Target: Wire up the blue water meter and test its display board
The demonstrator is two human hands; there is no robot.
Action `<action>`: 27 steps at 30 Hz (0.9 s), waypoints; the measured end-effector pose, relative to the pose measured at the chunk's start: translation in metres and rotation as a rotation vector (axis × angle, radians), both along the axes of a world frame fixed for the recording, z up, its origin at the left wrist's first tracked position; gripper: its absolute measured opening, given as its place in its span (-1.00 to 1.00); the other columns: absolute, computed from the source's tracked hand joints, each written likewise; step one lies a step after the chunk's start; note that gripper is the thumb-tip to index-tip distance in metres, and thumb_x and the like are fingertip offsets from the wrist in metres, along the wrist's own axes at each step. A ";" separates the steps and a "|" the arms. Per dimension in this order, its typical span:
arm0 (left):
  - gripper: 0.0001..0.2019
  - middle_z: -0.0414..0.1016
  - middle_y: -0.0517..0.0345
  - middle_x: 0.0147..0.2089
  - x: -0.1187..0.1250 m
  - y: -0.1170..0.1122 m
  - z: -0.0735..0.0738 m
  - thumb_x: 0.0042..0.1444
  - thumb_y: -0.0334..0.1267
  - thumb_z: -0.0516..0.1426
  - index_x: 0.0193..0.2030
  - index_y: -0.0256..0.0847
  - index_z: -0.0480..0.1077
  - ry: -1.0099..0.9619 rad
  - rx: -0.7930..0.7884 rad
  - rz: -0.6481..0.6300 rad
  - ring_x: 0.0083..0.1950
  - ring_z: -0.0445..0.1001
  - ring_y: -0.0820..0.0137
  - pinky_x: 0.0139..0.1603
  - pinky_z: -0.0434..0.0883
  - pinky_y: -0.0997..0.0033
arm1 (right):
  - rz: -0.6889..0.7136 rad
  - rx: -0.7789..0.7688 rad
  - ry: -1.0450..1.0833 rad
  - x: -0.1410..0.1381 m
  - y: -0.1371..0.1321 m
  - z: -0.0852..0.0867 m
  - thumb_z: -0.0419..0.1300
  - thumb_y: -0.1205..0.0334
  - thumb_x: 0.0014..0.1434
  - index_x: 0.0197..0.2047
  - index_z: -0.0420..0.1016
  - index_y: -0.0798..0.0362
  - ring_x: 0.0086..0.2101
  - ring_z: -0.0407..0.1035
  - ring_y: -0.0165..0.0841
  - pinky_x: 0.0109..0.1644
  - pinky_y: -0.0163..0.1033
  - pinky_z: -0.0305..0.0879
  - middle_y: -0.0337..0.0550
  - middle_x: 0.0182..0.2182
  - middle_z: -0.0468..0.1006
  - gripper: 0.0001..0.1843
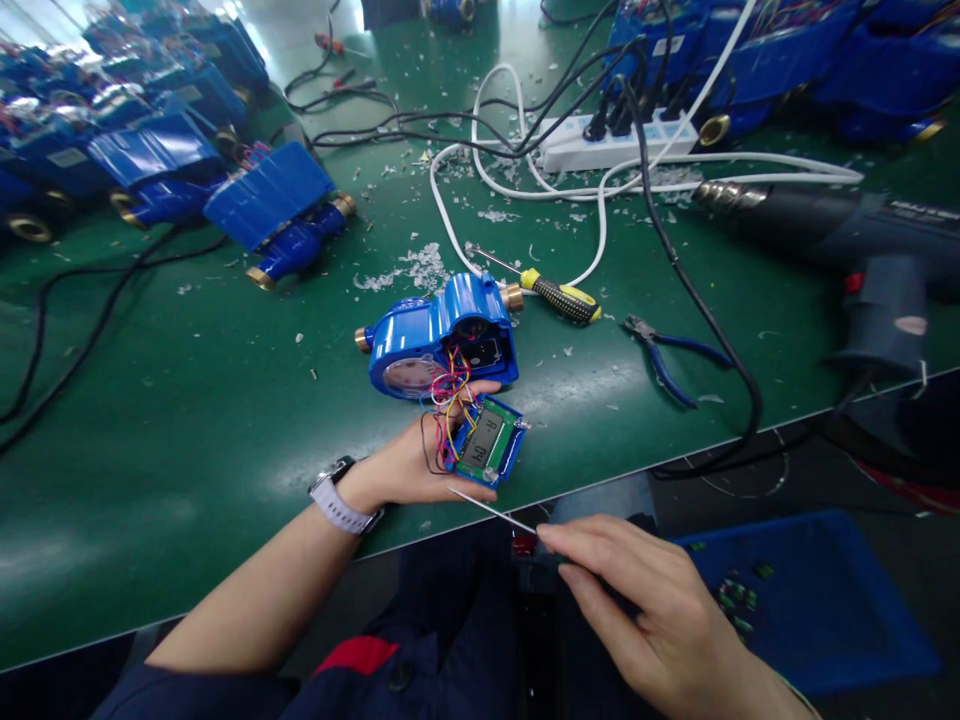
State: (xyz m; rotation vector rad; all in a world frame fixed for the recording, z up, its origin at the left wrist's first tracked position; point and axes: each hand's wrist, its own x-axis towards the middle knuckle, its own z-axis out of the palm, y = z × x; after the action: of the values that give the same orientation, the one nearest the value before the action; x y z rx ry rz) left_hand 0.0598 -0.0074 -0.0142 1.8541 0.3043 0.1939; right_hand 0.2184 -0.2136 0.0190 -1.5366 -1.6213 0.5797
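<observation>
My left hand (409,458), with a pale watch on its wrist, holds a small green display board in a blue frame (486,441) at the table's near edge. Red, yellow and black wires (452,388) run from the board up into an open blue water meter (442,340) lying just beyond it. My right hand (645,605) is off the table edge and pinches a thin metal-tipped tool with a red handle (496,513). The tool's tip points at the lower edge of the board.
A yellow-black screwdriver (561,297) and blue-handled pliers (667,355) lie right of the meter. A heat gun (832,240) rests at the right, a power strip (615,140) with cables behind. Several blue meters (270,205) crowd the far left. A blue tray (795,600) sits below the table.
</observation>
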 end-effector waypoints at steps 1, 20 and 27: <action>-0.01 0.43 -0.10 0.11 0.000 0.000 -0.001 -0.11 -0.16 0.38 0.38 -0.15 -0.07 -0.012 -0.014 -0.001 0.11 0.44 0.11 0.16 0.37 0.15 | -0.004 0.014 -0.026 0.001 0.001 -0.001 0.08 0.48 0.23 0.03 0.47 0.06 -0.25 0.50 -0.36 -0.21 -0.30 0.47 -0.11 -0.23 0.59 -0.66; -0.11 0.46 -0.05 0.06 0.001 -0.002 0.003 -0.05 -0.18 0.35 0.36 -0.14 -0.01 -0.042 -0.054 0.007 0.06 0.47 0.17 0.18 0.34 0.17 | -0.028 -0.052 -0.052 0.007 -0.002 -0.007 0.07 0.46 0.26 0.03 0.47 0.05 -0.19 0.50 -0.35 -0.14 -0.29 0.48 -0.11 -0.19 0.58 -0.68; -0.11 0.44 -0.04 0.06 0.000 0.000 0.000 -0.06 -0.20 0.36 0.35 -0.16 -0.02 -0.039 -0.013 -0.016 0.02 0.48 0.19 0.12 0.37 0.22 | -0.051 -0.069 -0.017 0.008 -0.011 -0.006 0.09 0.45 0.25 0.00 0.49 0.05 -0.22 0.51 -0.36 -0.16 -0.33 0.47 -0.14 -0.22 0.59 -0.69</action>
State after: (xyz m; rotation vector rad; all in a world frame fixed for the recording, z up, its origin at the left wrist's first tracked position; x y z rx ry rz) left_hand 0.0600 -0.0072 -0.0143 1.8367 0.2631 0.2166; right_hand 0.2262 -0.2247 0.0126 -1.6323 -1.5841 0.6019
